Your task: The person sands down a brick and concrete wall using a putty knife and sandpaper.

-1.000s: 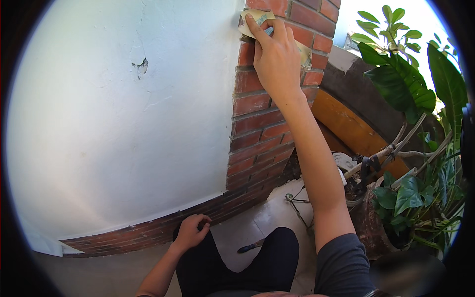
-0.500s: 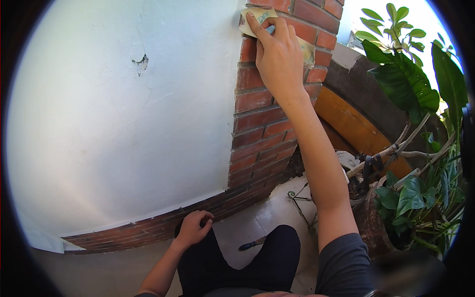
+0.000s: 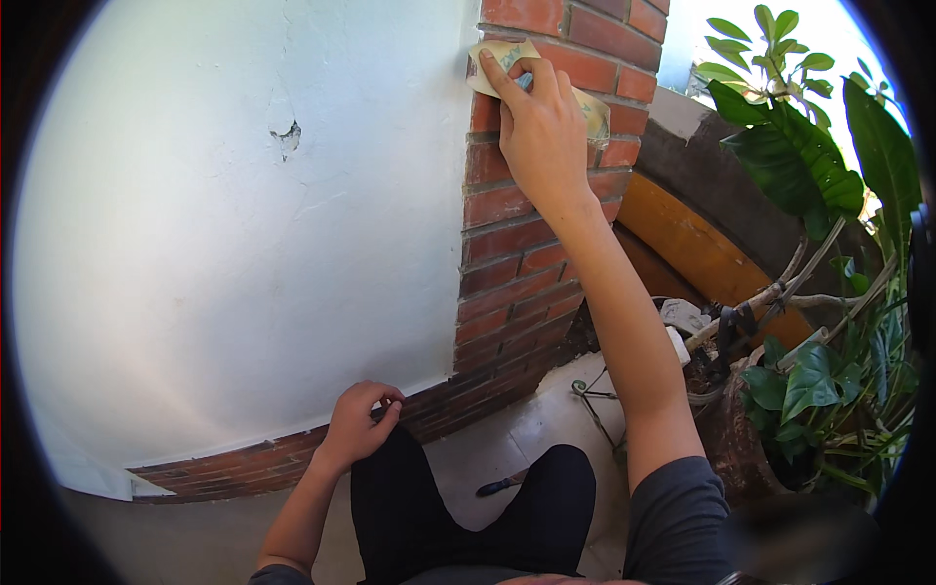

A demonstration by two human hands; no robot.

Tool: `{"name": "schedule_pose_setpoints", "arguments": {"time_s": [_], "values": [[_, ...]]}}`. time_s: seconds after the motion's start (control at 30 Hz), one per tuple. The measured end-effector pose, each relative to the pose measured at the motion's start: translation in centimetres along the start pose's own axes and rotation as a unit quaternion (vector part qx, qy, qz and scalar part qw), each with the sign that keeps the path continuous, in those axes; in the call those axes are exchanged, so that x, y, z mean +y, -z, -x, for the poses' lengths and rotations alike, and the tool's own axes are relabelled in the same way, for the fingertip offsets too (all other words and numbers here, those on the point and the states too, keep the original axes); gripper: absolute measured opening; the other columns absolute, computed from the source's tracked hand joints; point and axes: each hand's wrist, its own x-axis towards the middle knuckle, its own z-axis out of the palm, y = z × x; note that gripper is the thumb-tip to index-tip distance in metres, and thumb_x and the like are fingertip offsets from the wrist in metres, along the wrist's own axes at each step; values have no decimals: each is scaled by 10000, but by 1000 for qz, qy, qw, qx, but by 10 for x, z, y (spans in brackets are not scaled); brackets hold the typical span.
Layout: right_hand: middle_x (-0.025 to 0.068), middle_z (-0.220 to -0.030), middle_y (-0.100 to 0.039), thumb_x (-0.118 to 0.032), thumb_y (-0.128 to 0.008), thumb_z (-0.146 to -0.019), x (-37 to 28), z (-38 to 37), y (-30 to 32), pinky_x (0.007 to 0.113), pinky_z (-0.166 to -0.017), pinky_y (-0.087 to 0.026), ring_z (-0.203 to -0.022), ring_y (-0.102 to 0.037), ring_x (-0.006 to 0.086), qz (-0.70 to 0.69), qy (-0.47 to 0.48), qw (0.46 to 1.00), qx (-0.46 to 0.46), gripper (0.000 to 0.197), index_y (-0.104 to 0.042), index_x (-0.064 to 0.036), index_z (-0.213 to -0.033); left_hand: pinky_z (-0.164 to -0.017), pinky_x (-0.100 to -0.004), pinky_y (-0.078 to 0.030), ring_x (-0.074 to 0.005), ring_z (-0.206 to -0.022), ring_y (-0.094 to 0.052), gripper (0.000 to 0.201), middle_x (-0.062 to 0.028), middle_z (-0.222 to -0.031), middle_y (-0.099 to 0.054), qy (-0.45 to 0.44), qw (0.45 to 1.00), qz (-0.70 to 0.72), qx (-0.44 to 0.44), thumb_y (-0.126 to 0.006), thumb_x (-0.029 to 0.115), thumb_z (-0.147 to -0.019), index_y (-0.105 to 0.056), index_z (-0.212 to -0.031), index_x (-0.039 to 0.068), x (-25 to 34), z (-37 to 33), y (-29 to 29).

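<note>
My right hand [image 3: 539, 117], arm stretched up, presses a folded, yellowish printed sheet of sandpaper [image 3: 493, 64] against the edge where the white wall [image 3: 244, 244] meets the brick strip [image 3: 507, 244]. Thumb and fingers pinch the sheet; its other end sticks out over the bricks beyond my knuckles. Low beside my left knee, my left hand [image 3: 359, 424] hangs before the wall's bottom border. Its fingers curl loosely, thumb apart, and nothing shows in them. A chipped hole [image 3: 288, 138] marks the white plaster.
To the right stand leafy plants [image 3: 795, 161] and a brown pot [image 3: 736, 434], with branches near my right arm. A brush-like tool with a dark end [image 3: 495, 486] lies on the tiled floor [image 3: 517, 429] by my knees. Orange boarding [image 3: 697, 244] is behind the bricks.
My right hand has slid the sandpaper slightly down and left along the wall's edge. My left hand has risen and shifted left, off my knee. The view has shifted a little.
</note>
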Motion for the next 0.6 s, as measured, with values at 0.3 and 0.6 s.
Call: {"name": "schedule_pose_setpoints", "arguments": {"time_s": [0.3, 0.6], "values": [[90, -1166, -627, -27, -716, -933, 6, -19, -1, 429, -888, -548, -1015, -617, 306, -1, 1, 1000, 14, 492, -770, -178, -1398, -815, -375, -537, -245, -848, -679, 88, -105, -916, -724, -190, 966, -108, 137, -708, 18, -954, -720, -1041, 11, 71, -125, 111], [94, -1175, -622, -27, -708, -966, -16, 0, 0, 450, -873, -556, -1036, -615, 317, -20, -45, 999, -10, 501, -747, -189, -1439, -758, -365, -515, -217, -805, -647, 93, -51, -867, -714, -334, 865, -271, 260, -741, 126, -958, -728, -1023, 62, 148, -229, 185]]}}
